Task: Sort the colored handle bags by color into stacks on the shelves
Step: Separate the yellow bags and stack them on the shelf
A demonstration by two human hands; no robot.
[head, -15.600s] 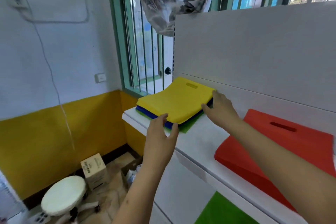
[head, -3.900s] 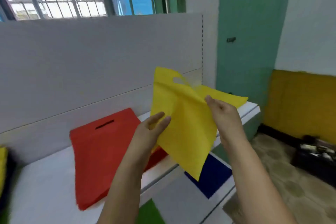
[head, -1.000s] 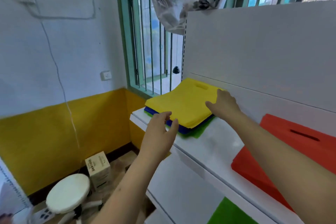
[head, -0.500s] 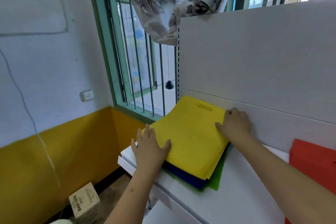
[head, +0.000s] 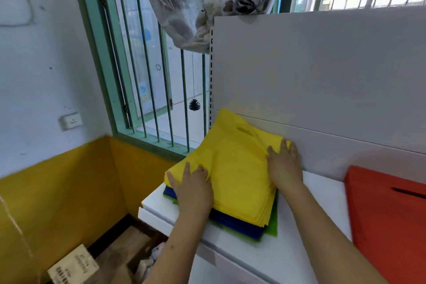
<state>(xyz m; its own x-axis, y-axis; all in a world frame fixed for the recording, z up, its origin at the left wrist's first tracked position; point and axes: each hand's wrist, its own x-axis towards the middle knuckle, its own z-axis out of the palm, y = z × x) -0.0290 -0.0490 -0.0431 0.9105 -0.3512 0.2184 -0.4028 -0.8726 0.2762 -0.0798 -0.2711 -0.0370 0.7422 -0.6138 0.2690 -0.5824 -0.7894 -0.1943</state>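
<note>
One white shelf [head: 299, 258], top level, with a white back panel [head: 322, 71] behind it. Two piles on it, well apart.

Pile at the left end: yellow handle bags [head: 239, 173] on top, several by the layered edges at the near right corner, exact count not readable. The topmost shows one oval cut-out handle near the back panel. Under them, blue bags [head: 237, 223] show as a dark band along the near edge, number unclear. At the bottom a green bag [head: 273, 226] sticks out at the near right corner and as a sliver on the left; whether one or more, cannot tell.

Pile at the right: red handle bags [head: 387, 219], a thick stack with one slot handle visible on top; it runs out of view to the right.

Two hands, both on the yellow layer. Left hand [head: 193, 188] lies flat, fingers straight and spread, over the near left corner. Right hand [head: 284, 163] rests flat, fingers extended, on the right edge of the yellow bags close to the back panel. Neither grips anything.

Surroundings: green-framed barred window [head: 138, 64] to the left, a patterned curtain [head: 196, 0] bunched above the panel, one small dark pinecone-like pendant [head: 194, 105] hanging on a string. One wall socket [head: 70, 120] on the white wall. One printed cardboard box [head: 73, 267] on the floor below.
</note>
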